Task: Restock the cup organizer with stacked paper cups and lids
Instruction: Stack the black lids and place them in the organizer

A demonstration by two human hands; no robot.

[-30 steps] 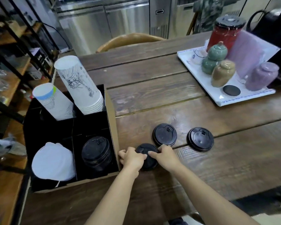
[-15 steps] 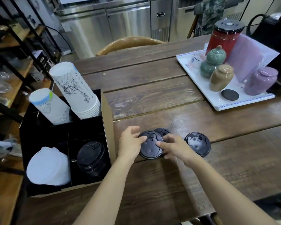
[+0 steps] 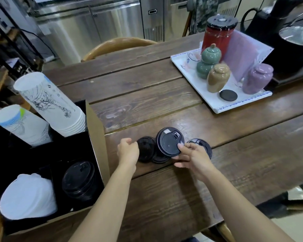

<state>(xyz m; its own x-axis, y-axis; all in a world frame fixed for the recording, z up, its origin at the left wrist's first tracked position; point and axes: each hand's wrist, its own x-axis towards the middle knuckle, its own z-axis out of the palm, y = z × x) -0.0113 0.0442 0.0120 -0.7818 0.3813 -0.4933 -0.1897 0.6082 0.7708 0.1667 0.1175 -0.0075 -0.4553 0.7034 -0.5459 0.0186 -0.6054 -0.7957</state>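
The cup organizer [image 3: 97, 130], a cardboard box with black dividers, stands at the table's left edge. It holds two tilted stacks of paper cups [image 3: 49, 105] [image 3: 21, 127], a stack of white lids [image 3: 28, 196] and a stack of black lids [image 3: 79, 179]. Right of the box, my right hand [image 3: 192, 158] pinches a black lid [image 3: 170, 142], raised and tilted. My left hand [image 3: 128, 151] curls on the edge of a second black lid [image 3: 145, 149]. Another lid [image 3: 160, 158] lies beneath them on the wood. One more lid [image 3: 202, 145] lies partly hidden behind my right hand.
At the back right, a white tray [image 3: 215, 109] carries ceramic jars, a red canister [image 3: 217, 35] and a small black disc [image 3: 228, 95]. A black kettle stands at the far right. A wooden chair back [image 3: 117, 44] rises behind the table. Shelves are on the left.
Both hands lifted a lid from the near table edge and carried it toward the other lids. Now they have parted: each holds a lid, the right one raised higher.
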